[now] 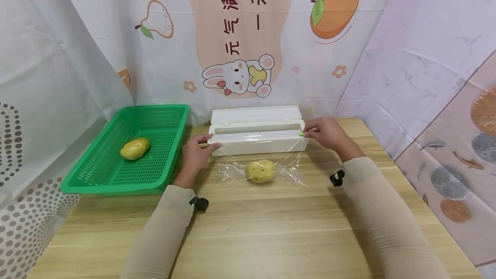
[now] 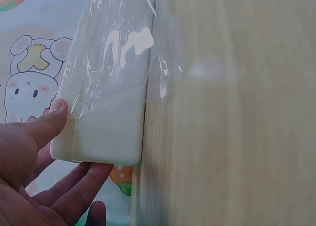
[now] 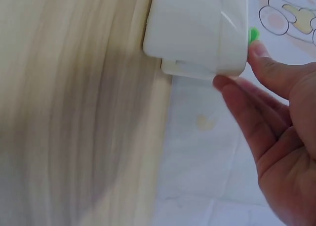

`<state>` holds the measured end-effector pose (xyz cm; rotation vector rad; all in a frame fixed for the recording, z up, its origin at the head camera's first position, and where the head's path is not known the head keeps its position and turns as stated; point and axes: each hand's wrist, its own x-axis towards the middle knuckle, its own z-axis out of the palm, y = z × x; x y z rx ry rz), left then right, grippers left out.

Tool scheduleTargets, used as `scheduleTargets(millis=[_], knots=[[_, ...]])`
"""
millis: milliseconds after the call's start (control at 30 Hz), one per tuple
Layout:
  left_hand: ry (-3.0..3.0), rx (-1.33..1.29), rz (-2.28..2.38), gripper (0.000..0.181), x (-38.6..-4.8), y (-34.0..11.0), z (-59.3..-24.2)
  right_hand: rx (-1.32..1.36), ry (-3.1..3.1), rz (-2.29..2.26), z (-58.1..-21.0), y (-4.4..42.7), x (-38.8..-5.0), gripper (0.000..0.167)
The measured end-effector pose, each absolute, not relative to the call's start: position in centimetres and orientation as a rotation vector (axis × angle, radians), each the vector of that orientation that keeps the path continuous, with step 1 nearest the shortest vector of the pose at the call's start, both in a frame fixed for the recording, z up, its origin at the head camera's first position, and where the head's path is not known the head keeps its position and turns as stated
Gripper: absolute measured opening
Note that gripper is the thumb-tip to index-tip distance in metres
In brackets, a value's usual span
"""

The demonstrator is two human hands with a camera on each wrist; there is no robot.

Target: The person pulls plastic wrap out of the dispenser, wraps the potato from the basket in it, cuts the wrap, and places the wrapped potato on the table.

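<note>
Left hand [image 1: 195, 153] and right hand [image 1: 327, 132] pinch opposite ends of the white box [image 1: 257, 146], right thumb by its green tab [image 1: 301, 134]; between them, potato [image 1: 261, 171] in clear film [image 1: 288, 175]

Looks booth-like, curtained off; whether inside home or elsewhere, cannot tell. Closed in behind by white cloth [image 1: 298, 51] printed with rabbit [image 1: 236, 76], fruit [image 1: 337, 7] and Chinese characters [image 1: 230, 1], on left by dotted cloth [image 1: 50, 85], on right by marbled cloth [image 1: 410, 51]. Furnished with wood-grain tabletop [image 1: 248, 236], set close to white cloth. Given kitchen air by green basket [image 1: 156, 117], potatoes [image 1: 261, 171] and wrap box [image 1: 259, 147].
</note>
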<state>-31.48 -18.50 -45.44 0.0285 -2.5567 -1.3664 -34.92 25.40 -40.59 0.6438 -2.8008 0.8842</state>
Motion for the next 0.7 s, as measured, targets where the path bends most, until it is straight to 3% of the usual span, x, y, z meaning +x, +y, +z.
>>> scheduleTargets(millis=[267,533,700], knots=[[-2.565,0.029,-1.337,0.054,-31.5,-18.3,-45.4,0.622,-2.771,0.972,-41.6,26.5,-35.3,0.014],[-2.599,0.018,-1.294,0.055,-31.3,-18.2,-45.2,0.660,-2.813,0.788,-41.6,24.8,-34.6,0.046],[-2.610,0.015,-1.257,0.056,-31.3,-18.3,-45.1,0.764,-2.739,0.662,-41.9,23.7,-34.4,0.032]])
